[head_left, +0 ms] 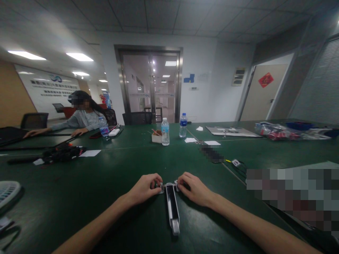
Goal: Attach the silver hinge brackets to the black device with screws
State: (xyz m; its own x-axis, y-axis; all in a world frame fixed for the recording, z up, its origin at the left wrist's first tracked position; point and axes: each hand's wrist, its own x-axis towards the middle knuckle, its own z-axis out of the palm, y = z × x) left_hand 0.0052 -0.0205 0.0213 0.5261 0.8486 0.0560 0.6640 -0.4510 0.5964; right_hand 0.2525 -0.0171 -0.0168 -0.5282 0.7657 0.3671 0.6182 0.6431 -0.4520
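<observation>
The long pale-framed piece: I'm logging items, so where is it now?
In the head view, the long pale-framed piece sits low, just right of centre, over the green table, its far end between the left hand and right hand.

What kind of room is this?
It looks like an office, maybe a meeting or work room. You can tell from the big green table, the black mesh chair and the glass double doors.
</observation>
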